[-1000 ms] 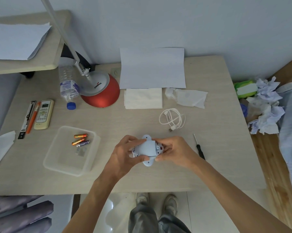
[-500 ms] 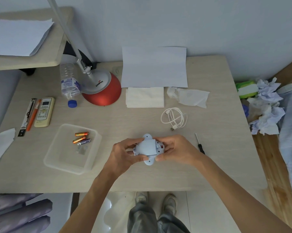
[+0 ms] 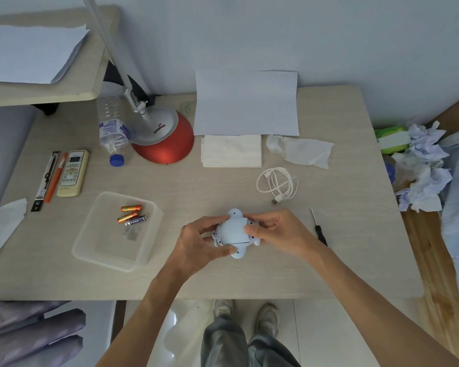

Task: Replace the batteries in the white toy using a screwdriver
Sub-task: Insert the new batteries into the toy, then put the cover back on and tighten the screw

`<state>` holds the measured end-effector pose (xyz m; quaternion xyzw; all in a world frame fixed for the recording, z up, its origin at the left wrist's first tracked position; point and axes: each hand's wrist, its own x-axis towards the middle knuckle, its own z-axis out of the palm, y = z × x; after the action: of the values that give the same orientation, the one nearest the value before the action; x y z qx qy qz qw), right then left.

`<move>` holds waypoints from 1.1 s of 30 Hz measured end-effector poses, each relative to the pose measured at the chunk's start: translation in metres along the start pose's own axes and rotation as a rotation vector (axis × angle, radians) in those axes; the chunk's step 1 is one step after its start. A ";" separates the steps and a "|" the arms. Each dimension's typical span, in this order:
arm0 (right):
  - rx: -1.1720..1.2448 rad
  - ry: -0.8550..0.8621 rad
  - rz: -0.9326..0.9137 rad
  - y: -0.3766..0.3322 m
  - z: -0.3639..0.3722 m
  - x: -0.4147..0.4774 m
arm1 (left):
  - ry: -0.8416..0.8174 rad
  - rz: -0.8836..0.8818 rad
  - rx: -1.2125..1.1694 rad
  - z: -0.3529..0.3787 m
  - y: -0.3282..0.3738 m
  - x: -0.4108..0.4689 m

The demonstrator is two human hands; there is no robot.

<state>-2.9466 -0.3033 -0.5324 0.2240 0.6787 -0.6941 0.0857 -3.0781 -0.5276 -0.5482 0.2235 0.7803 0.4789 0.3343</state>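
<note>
The white toy (image 3: 233, 231) is held just above the table near its front edge, underside up, with a rounded cover over its middle. My left hand (image 3: 196, 242) grips its left side with thumb and fingers. My right hand (image 3: 278, 231) grips the right side, its thumb pressing on the cover. A small black-handled screwdriver (image 3: 319, 229) lies on the table just right of my right hand. Three batteries (image 3: 131, 214) and a small clear piece lie in a clear plastic tray (image 3: 90, 242) to the left.
A coiled white USB cable (image 3: 277, 184) lies behind the toy. Further back are folded tissues (image 3: 231, 151), a sheet of paper (image 3: 245, 102), a red lamp base (image 3: 165, 139) and a bottle (image 3: 112, 123). A remote (image 3: 72, 172) and pens lie at the left.
The red and dark parts seen at the toy's right side earlier are now covered by the rounded cover. Both hands stay on the toy in nearly the same place.
</note>
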 end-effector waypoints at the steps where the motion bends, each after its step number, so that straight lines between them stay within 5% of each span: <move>1: -0.001 0.005 0.001 0.000 0.000 0.000 | 0.000 0.001 -0.001 0.000 -0.001 -0.001; 20: -0.103 0.065 0.033 -0.003 0.003 0.004 | 0.030 -0.005 -0.004 0.007 0.003 -0.001; 25: -0.143 0.196 0.040 -0.012 0.008 -0.014 | 0.036 -0.013 0.005 0.008 0.006 0.000; 30: -0.691 0.741 0.093 0.009 -0.023 -0.058 | 0.032 -0.030 0.002 0.009 0.006 -0.001; 33: -0.973 0.733 0.318 0.021 -0.033 -0.074 | 0.023 -0.027 0.007 0.008 0.007 0.000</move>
<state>-2.8658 -0.2859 -0.5186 0.4808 0.8606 -0.1627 0.0419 -3.0722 -0.5197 -0.5447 0.2087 0.7887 0.4742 0.3309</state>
